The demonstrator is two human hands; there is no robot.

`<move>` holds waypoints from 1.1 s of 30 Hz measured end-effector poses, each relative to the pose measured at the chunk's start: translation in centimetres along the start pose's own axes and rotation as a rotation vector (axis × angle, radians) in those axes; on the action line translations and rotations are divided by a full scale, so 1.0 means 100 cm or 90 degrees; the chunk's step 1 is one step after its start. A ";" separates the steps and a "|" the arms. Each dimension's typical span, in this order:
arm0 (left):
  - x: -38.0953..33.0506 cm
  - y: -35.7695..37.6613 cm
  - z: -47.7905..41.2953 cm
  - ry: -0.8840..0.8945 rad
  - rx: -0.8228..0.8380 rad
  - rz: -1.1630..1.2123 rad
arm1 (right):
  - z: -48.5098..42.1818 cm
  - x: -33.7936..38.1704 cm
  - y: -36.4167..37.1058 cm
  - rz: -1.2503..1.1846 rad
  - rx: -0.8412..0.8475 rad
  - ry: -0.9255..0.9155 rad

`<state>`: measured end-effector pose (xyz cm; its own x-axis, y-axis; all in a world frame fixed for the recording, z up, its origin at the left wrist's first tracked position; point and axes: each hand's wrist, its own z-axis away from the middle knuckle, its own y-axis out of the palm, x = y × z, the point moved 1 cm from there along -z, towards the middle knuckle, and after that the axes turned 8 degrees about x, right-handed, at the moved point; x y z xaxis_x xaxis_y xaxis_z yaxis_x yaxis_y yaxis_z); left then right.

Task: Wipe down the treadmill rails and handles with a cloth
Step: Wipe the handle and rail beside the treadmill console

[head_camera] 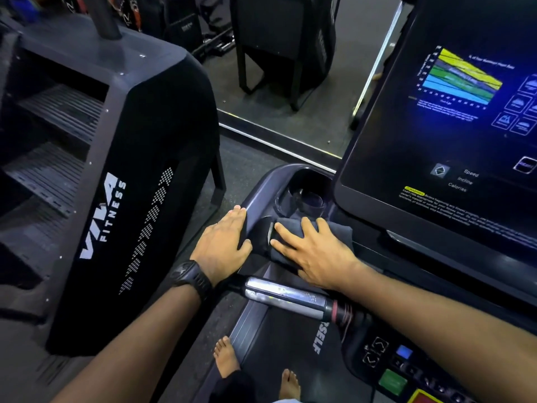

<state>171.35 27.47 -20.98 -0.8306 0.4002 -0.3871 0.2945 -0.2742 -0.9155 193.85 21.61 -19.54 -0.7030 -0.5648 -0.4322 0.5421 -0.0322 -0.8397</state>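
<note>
Dark soft cloth (313,237); matt grey plastic console rail (261,187); shiny ridged metal handle sensor (287,298); glossy screen (436,117).

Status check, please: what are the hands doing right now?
Right hand flat on cloth, near cup holder. Left hand rests on rail. Nothing in the way.

Both forearms are bare from the wrists back to the near edge of the view, and the left hand (223,245) and right hand (313,254) are uncovered too. Around the left wrist sits a chunky matte black plastic wristwatch (191,276) with a rounded dark case, a raised bezel and a wide ribbed strap. Near the bottom edge two bare feet show: the left foot (226,359) and, to its right, the right foot (290,385). A dark fabric trouser hem (235,385) covers the left ankle, too blurred to show seams or pattern.
</note>
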 end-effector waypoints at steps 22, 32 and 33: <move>-0.004 -0.002 0.014 -0.011 0.049 -0.052 | -0.005 0.001 0.009 0.036 -0.032 -0.018; -0.003 -0.004 0.012 -0.004 0.049 -0.024 | -0.072 -0.007 -0.041 -0.301 0.003 0.404; -0.002 -0.004 0.012 -0.006 0.050 -0.022 | -0.074 -0.008 -0.041 -0.304 0.002 0.395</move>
<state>170.85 26.45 -20.46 -0.8439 0.4025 -0.3546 0.2288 -0.3278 -0.9166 188.78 28.24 -18.19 -0.9887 0.0750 -0.1295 0.1165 -0.1580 -0.9805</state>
